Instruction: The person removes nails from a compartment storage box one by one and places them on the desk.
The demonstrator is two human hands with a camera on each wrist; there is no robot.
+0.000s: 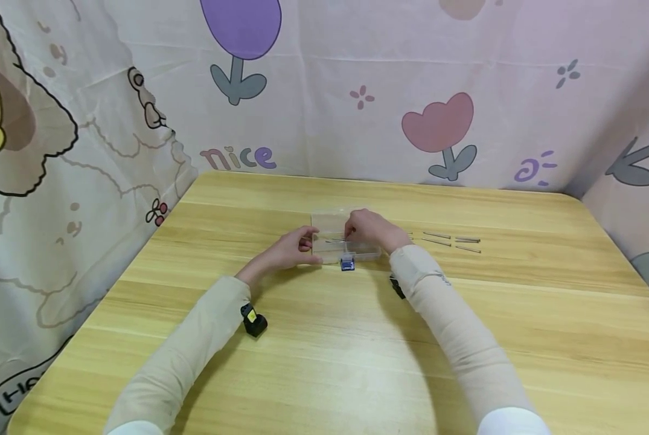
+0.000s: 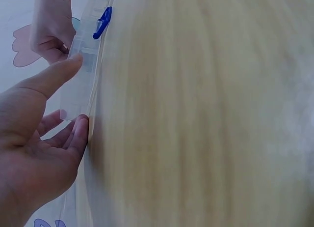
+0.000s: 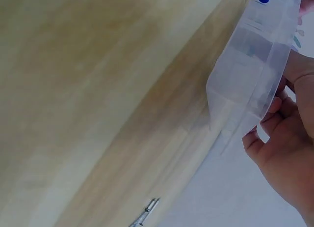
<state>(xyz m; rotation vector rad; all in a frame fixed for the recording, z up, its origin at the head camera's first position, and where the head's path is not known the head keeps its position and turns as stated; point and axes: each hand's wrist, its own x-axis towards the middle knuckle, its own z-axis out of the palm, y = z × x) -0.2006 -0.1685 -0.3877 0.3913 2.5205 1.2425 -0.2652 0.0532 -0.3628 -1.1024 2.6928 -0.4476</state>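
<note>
A clear plastic box (image 1: 367,256) with compartments stands on the table, its lid raised at the back and a blue latch (image 1: 348,264) at its front. My left hand (image 1: 294,248) grips the box's left end, with the thumb (image 2: 66,72) at the front wall and the fingers round the side. Over the box, my right hand (image 1: 370,228) dips in with bent fingers; what they hold is hidden. Thin metal nails (image 1: 335,241) lie in the left part of the box, close to the right fingertips.
Several loose nails (image 1: 437,235) lie on the wooden table (image 1: 324,350) to the right of the box. Behind the table hangs a patterned cloth (image 1: 324,133). A black wrist camera (image 1: 255,323) sits beside the left sleeve.
</note>
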